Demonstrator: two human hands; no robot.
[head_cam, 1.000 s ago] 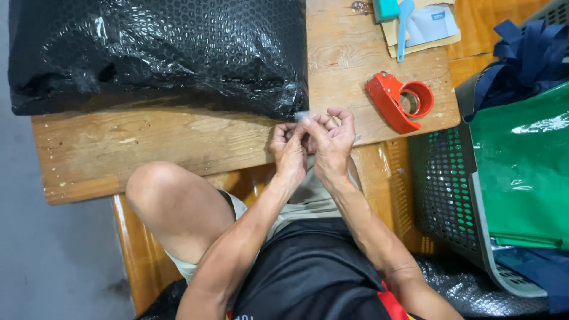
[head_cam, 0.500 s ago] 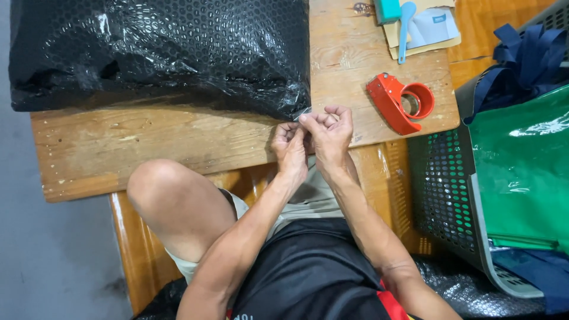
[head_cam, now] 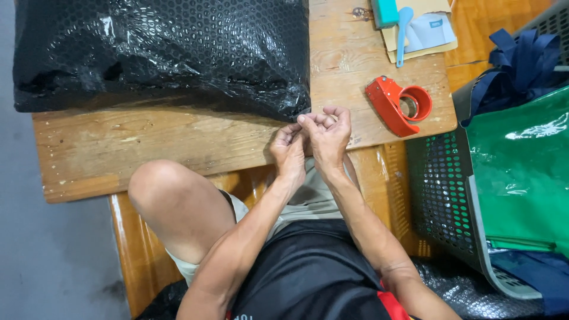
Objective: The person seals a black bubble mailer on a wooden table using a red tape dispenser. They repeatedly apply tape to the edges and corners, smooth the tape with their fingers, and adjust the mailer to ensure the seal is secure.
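My left hand (head_cam: 288,148) and my right hand (head_cam: 329,131) meet fingertip to fingertip at the front edge of a wooden table (head_cam: 148,148). Their fingers are curled and pinch a small, thin piece of what looks like clear tape; it is mostly hidden between the fingertips. The hands sit just below the near right corner of a large package wrapped in black bubble wrap (head_cam: 160,53), close to it or touching it. A red tape dispenser (head_cam: 398,104) lies on the table to the right of my right hand.
At the table's far right lie a teal box (head_cam: 385,12), a light blue handled tool (head_cam: 403,29) and papers (head_cam: 430,32). A dark mesh basket (head_cam: 438,189) with a green bag (head_cam: 521,172) and navy straps (head_cam: 521,59) stands at the right. My bare knee (head_cam: 172,201) is below the table.
Both hands have shifted slightly up and to the right, staying pinched together by the package's corner. Nothing else has moved.
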